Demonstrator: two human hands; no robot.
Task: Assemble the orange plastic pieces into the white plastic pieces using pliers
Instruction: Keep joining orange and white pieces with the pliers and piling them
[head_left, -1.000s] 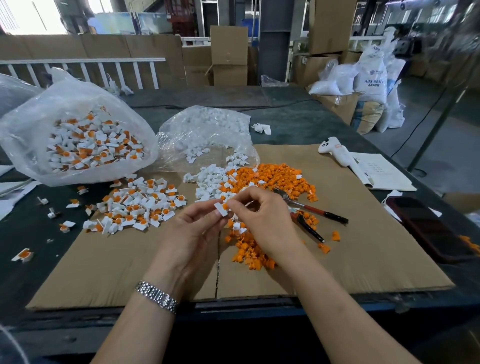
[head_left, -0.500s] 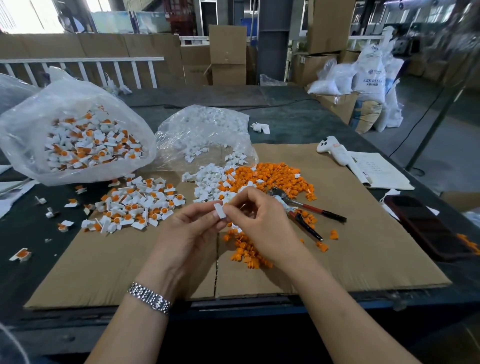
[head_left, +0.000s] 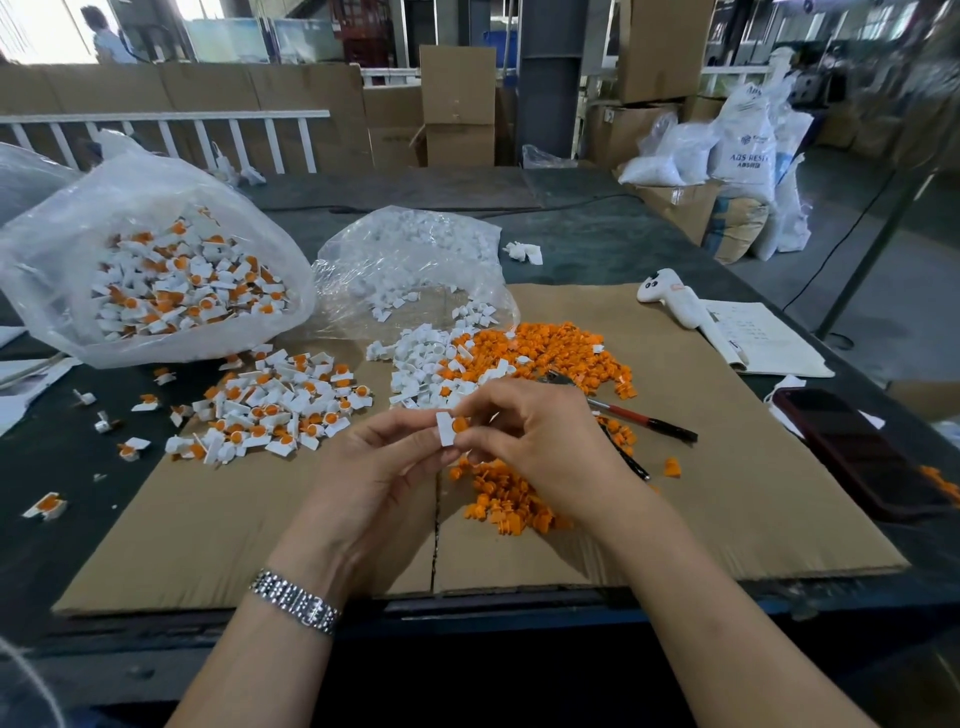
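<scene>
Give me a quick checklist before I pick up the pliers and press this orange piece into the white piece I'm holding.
1. Small white plastic piece held firm: ok, pinched by left hand fingertips.
2. Round orange plastic piece lined up in the white one: ok, right hand fingers hold it against it; how deep it sits, cannot tell.
3. Red-and-black-handled pliers nearby: ok, lying on the brown cardboard sheet just beyond the right hand.
4. Right hand free for the pliers: not ok, it grips the orange piece.
5. Pliers' jaws clear of parts: cannot tell, partly hidden by the hand and loose orange pieces.
</scene>
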